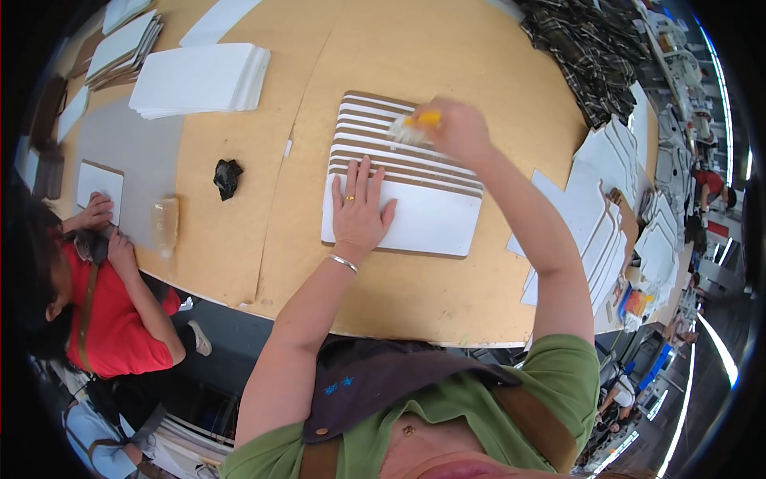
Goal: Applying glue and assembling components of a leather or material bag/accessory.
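Note:
In front of me lies a fanned row of flat white panels (pixel 423 217) with brown edges, overlapped so that only narrow strips of the farther ones show. My left hand (pixel 363 209) rests flat on the nearest panel, fingers spread, a ring and a bangle on it. Over the right side of the strips, my right hand (pixel 459 132) is closed around a brush (pixel 424 121) with a yellow handle and pale bristles. The bristles are at the upper strips; blur hides whether they touch. Both hand and brush are smeared by motion.
Stacked white panels (pixel 195 78) stand at the far left, near a crumpled black scrap (pixel 227 179) and a clear plastic bottle (pixel 165 226). At left, a co-worker in red (pixel 120 311) handles a small panel (pixel 100 188). White pieces (pixel 586 227) and dark plaid fabric (pixel 586 48) cover the right side.

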Tool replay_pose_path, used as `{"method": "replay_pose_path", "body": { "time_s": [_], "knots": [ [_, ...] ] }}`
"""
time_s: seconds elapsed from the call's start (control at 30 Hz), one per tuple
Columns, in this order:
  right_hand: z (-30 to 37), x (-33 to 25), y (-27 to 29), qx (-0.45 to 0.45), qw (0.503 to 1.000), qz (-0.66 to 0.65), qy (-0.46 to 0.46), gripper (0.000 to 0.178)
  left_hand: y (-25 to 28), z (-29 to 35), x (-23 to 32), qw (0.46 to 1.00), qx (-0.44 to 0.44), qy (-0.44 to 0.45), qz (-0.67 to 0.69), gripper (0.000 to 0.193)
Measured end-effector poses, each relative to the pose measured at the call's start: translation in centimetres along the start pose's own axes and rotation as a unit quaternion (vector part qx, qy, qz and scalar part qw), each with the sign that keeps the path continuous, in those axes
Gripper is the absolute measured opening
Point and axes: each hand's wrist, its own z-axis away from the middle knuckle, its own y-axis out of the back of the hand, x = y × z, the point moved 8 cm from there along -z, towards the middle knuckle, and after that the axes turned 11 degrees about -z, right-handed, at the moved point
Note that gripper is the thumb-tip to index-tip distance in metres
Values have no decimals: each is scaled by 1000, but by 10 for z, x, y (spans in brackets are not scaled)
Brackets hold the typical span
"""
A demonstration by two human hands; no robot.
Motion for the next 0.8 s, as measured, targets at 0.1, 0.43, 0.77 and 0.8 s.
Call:
{"method": "replay_pose_path", "body": {
  "time_s": [0.1,0.43,0.77,0.8],
  "knots": [
    [-21,21,10,13,998,33,-52,14,0,-3,0,1000,-5,0,9,54],
    [-46,-15,-8,34,999,-23,2,12,1,-3,-2,999,5,2,35,49],
    [-66,-58,-47,-28,996,-19,81,11,4,-3,-3,998,24,-4,56,48],
    [-67,-54,-50,-31,996,-20,79,11,3,1,-2,998,21,-3,57,48]
  ]
}}
